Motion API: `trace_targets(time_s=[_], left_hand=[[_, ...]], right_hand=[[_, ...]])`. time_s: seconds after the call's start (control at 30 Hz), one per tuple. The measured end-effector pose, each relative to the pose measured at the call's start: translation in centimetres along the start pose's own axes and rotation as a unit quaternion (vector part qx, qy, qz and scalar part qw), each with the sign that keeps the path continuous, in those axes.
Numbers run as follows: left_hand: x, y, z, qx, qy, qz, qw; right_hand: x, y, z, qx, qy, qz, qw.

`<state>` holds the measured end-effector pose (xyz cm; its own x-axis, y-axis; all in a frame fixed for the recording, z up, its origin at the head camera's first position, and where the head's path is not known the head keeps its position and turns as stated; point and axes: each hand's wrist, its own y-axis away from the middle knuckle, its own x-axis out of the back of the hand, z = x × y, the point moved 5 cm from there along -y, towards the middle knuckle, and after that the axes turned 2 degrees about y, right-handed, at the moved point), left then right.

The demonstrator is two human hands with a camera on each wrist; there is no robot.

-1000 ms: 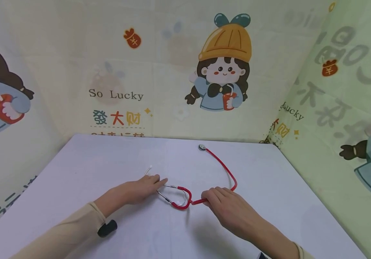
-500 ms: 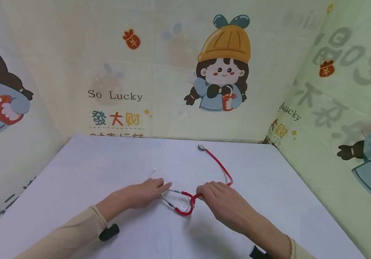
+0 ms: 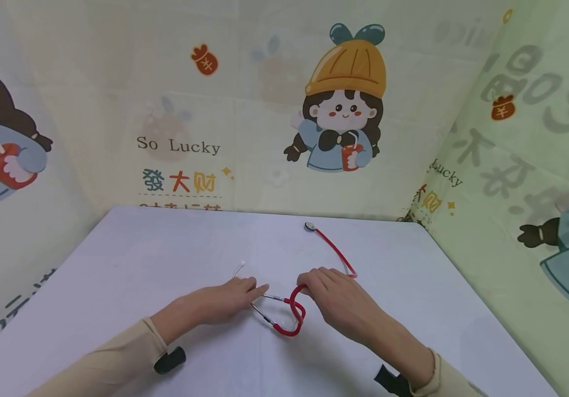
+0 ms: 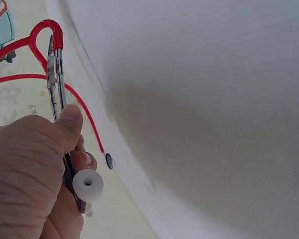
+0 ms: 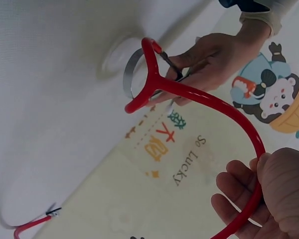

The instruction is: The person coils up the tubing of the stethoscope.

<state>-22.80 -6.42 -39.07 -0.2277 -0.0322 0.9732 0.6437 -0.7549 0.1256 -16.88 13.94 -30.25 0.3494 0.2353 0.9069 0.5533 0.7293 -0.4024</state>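
Red tubing (image 5: 204, 96) that ran fairly straight to the right a second ago now arches back over the Y-shaped fork (image 5: 153, 82) of a stethoscope (image 3: 293, 300), and the person's right hand (image 3: 339, 303) has shifted inward, toward the left hand (image 3: 230, 300). From where I stand, the stethoscope crosses the middle of a white tabletop (image 3: 185, 242), its fork held up between both hands. Left fingers and thumb clasp the two metal ear tubes (image 4: 60, 69) side by side, with a white eartip (image 4: 80, 187) poking out beyond the grip. Right thumb and fingers pinch the tubing a little way past the fork. Beyond that hand, the rest runs to the round chest piece (image 3: 310, 226), lying near the table's far edge. My worry is the springy tube: if the right pinch slackens, the bend could flick open; if it pulls too far, the chest piece may drag; and a tighter curve might kink it. A looser left grip could let the ear tubes spread.
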Motion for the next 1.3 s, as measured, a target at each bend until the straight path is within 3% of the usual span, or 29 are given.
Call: trace_targets(time_s=[0.23,0.6,0.93,1.3], left_hand=[[0.0,0.1,0.5,-0.017,-0.012,0.006,0.9998],[-0.1,0.2,1.3,-0.048,-0.027,0.021,0.9983],[0.2,0.5,2.5,-0.071,-0.020,0.028,0.9969],[0.5,0.6,3.9,-0.084,0.012,0.033,0.9959]], right_hand=[[-0.5,-0.6,0.2,0.005,0.010,0.003,0.9999],[-1.3,-1.1,0.9,-0.023,-0.002,-0.019,0.9996],[-1.8,-1.2,1.2,-0.006,0.004,-0.001,1.0000],[-3.3,-0.6,2.0,-0.025,-0.002,-0.040,0.9989]])
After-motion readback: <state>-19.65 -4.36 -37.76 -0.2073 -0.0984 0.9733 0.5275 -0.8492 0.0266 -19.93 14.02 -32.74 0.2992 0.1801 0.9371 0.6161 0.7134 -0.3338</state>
